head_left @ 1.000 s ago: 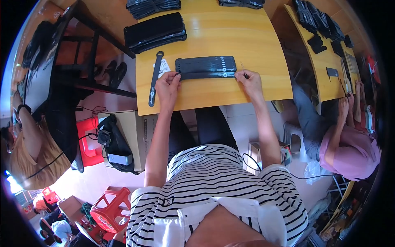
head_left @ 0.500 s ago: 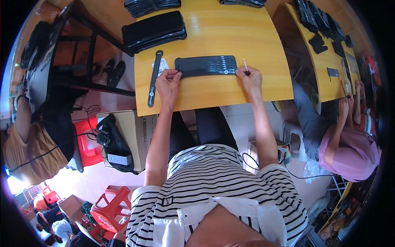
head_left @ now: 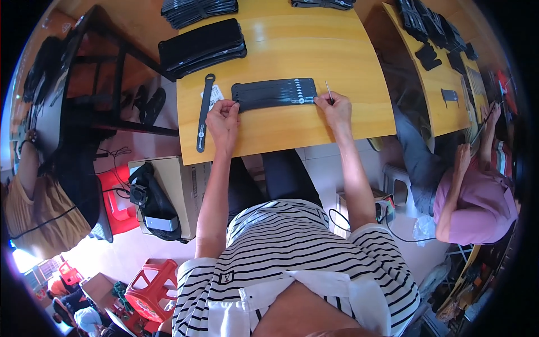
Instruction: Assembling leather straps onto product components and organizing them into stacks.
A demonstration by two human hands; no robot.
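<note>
On the yellow table (head_left: 269, 132) lies a flat black sheet of straps (head_left: 264, 92), its strips side by side, with a row of white marks near the right end. My left hand (head_left: 224, 121) pinches its lower left corner. At the lower right corner, my right hand (head_left: 338, 112) has thumb and finger closed on the edge. A slim pointed tool (head_left: 328, 90) with a dark handle sticks up from the same hand; its exact kind is unclear. Left of my left hand rests a single black strap (head_left: 204, 115) with a hole at its top, beside a white printed label (head_left: 213, 95).
A stack of black strap sheets (head_left: 202, 45) sits at the far left of the table, with more bundles (head_left: 196, 10) behind. On the right, a person in a pink top (head_left: 474, 196) works at another table (head_left: 443, 106). A cardboard box (head_left: 168, 185) stands below left.
The table and everything on it sit slightly farther left in view. Both hands keep their hold on the strap sheet. The person at right has raised a hand holding something thin.
</note>
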